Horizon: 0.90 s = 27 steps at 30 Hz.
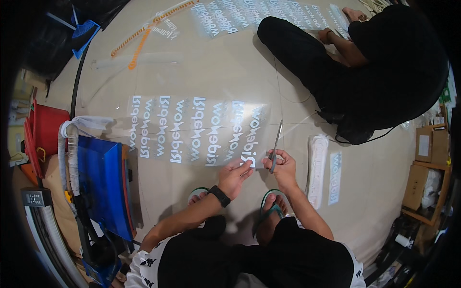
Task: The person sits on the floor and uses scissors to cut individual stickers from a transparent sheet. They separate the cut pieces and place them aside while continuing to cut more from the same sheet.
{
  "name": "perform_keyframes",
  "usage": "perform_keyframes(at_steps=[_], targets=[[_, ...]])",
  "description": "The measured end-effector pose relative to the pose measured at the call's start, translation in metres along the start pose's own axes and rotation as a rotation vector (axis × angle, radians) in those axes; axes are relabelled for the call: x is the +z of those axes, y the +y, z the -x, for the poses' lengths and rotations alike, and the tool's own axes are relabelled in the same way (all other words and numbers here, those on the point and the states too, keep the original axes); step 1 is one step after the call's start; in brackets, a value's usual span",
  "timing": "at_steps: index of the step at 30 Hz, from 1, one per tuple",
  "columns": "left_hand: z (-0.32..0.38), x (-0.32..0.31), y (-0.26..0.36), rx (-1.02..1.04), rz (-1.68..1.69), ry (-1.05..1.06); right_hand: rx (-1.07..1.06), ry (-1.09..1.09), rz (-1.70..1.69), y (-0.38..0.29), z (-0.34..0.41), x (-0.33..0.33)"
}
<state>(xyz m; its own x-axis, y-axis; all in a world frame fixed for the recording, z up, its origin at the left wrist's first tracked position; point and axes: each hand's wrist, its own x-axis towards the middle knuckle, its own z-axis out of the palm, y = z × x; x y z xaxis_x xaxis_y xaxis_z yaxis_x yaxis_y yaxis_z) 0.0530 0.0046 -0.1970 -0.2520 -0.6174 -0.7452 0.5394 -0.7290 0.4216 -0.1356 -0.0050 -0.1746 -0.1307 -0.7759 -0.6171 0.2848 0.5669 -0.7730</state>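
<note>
A clear film sheet (200, 126) with several columns of white mirrored lettering stretches across the tiled floor before me. My left hand (232, 178) pinches its near edge by the right-hand column, fingertips over the lettering. Just beyond the sheet's right border, my right hand (284, 171) grips a pair of scissors (278, 138) by the handles. The blades point away from me and look close together. They appear to lie beside the film, though whether they touch it I cannot tell.
A seated person in black (389, 82) works at the upper right near more lettered film sheets (248, 14). A white bundle (318, 171) and a lettered strip (335, 178) lie right. Orange lettering strips (138, 50) lie beyond; a blue machine (102, 183) and red bucket (50, 122) stand left.
</note>
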Motion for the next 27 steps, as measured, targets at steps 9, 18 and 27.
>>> perform_keyframes(at_steps=[9,18,27], targets=[[-0.005,0.006,-0.008,0.045,0.007,-0.018,-0.014,0.073,0.084,0.004,-0.001,-0.010],[-0.028,0.012,-0.024,-0.190,0.142,0.073,0.071,0.095,0.297,0.029,0.038,-0.061],[-0.038,0.023,-0.032,-0.224,0.131,0.088,0.251,-0.096,0.161,0.039,0.081,-0.044]])
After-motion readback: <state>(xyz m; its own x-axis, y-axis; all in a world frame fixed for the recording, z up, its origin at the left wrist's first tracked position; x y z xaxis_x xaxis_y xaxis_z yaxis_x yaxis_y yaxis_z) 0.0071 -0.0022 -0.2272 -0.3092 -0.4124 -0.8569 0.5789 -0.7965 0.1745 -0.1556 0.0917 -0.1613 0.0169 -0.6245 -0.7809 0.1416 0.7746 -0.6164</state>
